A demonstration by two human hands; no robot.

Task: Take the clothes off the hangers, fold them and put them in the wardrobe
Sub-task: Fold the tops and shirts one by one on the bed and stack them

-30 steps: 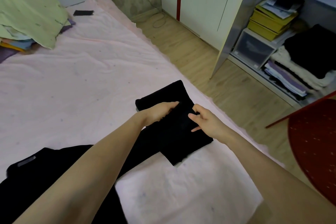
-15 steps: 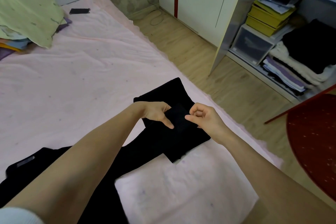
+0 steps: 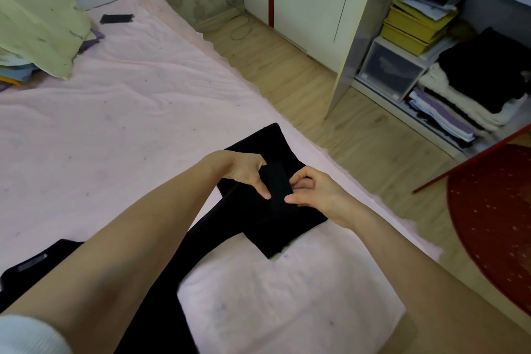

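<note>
A black garment (image 3: 275, 218) lies partly folded on the pink bed sheet (image 3: 129, 129), its long end trailing toward the lower left. My left hand (image 3: 244, 171) and my right hand (image 3: 313, 191) meet over the fold. Both pinch a small raised flap of the black cloth between thumb and fingers. The open wardrobe (image 3: 431, 46) stands at the right, with folded black and white clothes (image 3: 482, 80) stacked on its lower shelf. No hanger is in sight.
A pale green quilt (image 3: 37, 29) is heaped over other bedding at the far left. A dark phone (image 3: 116, 19) lies on the sheet near the wall. Yellow boxes (image 3: 413, 26) and a clear drawer (image 3: 388, 72) sit in the wardrobe. A red chair (image 3: 494, 218) stands at the right.
My hands went from lying flat on the folded part to pinching and lifting a small flap of the black cloth between them. The view shifted slightly.
</note>
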